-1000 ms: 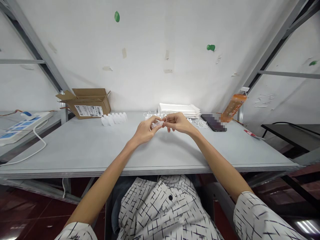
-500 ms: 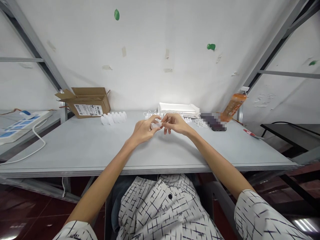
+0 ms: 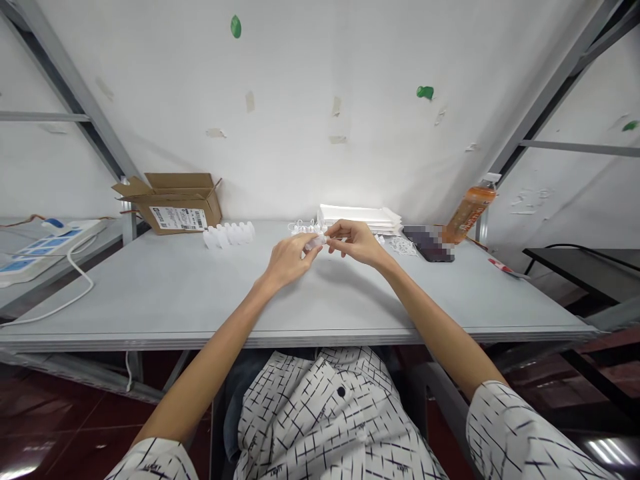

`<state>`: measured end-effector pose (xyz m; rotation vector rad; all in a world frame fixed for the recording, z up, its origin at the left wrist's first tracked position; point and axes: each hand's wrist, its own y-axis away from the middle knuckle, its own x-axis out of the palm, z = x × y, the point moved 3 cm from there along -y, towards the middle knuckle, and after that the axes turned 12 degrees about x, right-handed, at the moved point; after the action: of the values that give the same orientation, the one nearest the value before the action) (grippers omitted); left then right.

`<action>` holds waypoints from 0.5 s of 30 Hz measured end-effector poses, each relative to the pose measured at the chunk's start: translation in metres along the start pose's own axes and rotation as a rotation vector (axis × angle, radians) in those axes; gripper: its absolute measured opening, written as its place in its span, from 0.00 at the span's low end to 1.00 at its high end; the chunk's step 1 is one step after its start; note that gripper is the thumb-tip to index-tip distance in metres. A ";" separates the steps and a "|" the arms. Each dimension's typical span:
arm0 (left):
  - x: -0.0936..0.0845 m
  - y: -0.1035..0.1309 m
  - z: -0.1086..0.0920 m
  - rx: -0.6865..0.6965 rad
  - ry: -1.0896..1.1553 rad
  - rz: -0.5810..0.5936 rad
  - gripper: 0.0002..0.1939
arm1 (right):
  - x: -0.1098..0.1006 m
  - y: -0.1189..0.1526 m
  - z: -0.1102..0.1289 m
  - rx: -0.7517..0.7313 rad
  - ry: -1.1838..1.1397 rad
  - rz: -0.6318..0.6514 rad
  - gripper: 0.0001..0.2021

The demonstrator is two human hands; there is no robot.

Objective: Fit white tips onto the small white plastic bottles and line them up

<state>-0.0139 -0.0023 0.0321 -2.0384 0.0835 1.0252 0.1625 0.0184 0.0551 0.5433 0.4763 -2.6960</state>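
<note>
A black-and-white patterned shirt [image 3: 325, 413] occupies the near foreground. Beyond it, the front edge of a grey table [image 3: 210, 287] crosses the view. Both forearms extend over the tabletop.

The left hand [image 3: 289, 259] grips a small translucent piece [image 3: 316, 243] between thumb and fingers. The piece is located between the two hands, over the middle of the table. The right hand [image 3: 359, 241] has its thumb and index finger brought to the right end of the piece; whether they grip it cannot be determined.

A red-and-white packet [image 3: 505, 268] lies near the table's right edge. At far left, a white power strip [image 3: 50, 250] with blue sockets rests beside the table. Behind the hands, left to right: a row of translucent pieces [image 3: 229, 235], a group of small white parts [image 3: 305, 227], a loose white cluster [image 3: 403, 246] and a partly pixelated phone [image 3: 429, 245].

Farther back are an open cardboard box [image 3: 180, 201], a white stack [image 3: 360, 215] and an orange bottle [image 3: 469, 213], before a white wall [image 3: 300, 67].
</note>
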 end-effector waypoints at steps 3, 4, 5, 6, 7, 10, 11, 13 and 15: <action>0.001 0.000 0.004 0.025 0.033 -0.004 0.17 | 0.001 0.001 -0.001 -0.011 0.035 0.007 0.13; 0.000 0.000 0.005 0.031 0.048 -0.004 0.18 | 0.002 0.001 -0.001 -0.022 0.048 0.007 0.14; 0.000 0.000 0.005 0.036 0.064 -0.002 0.18 | 0.003 0.001 -0.002 -0.032 0.064 0.005 0.14; 0.000 0.001 0.006 0.041 0.076 0.006 0.17 | 0.005 0.001 -0.003 -0.040 0.081 0.004 0.14; 0.000 0.001 0.006 0.048 0.082 0.017 0.17 | 0.006 0.001 -0.004 -0.045 0.096 0.003 0.14; 0.000 0.001 0.006 0.074 0.062 0.047 0.17 | 0.009 0.001 -0.008 -0.041 0.096 0.020 0.14; 0.001 0.001 0.006 0.086 0.050 0.048 0.16 | 0.010 0.000 -0.009 -0.040 0.077 0.026 0.14; 0.001 0.001 0.006 0.110 0.026 0.042 0.16 | 0.010 0.000 -0.010 -0.039 0.022 0.040 0.14; 0.001 0.002 0.006 0.132 -0.007 0.040 0.16 | 0.010 0.000 -0.010 -0.030 -0.033 0.052 0.15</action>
<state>-0.0174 0.0013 0.0281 -1.9201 0.1845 1.0245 0.1568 0.0198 0.0419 0.4955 0.4862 -2.6395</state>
